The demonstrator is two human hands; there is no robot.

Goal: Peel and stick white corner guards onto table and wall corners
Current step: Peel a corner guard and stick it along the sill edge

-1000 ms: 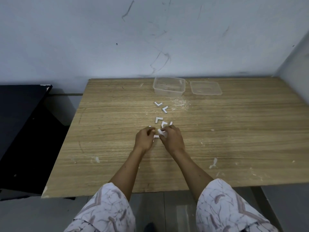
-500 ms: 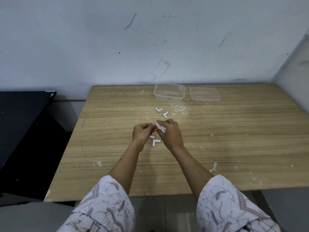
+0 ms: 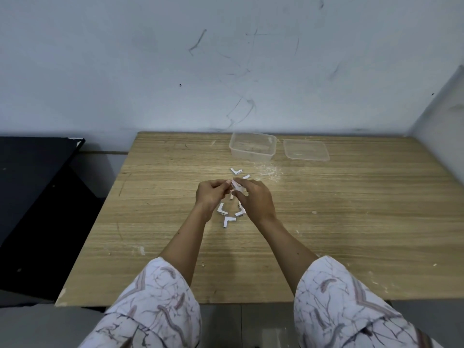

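Above the middle of the wooden table [image 3: 326, 222], my left hand [image 3: 210, 194] and my right hand [image 3: 253, 198] meet and pinch one small white corner guard [image 3: 236, 189] between their fingertips. Several more white L-shaped corner guards lie on the table under and around the hands: one [image 3: 222, 209] below my left hand, one [image 3: 228, 221] nearer me, one [image 3: 236, 171] farther off. Another is partly hidden by my right hand.
A clear plastic container [image 3: 252, 149] and its lid [image 3: 305, 149] sit at the table's far edge against the scuffed white wall [image 3: 226, 71]. A black surface [image 3: 32, 187] stands left of the table. A side wall [image 3: 442, 116] closes the right.
Both hands lifted off the table with one guard pinched between them, uncovering the guards that lay beneath. The camera tilted upward, showing more wall.
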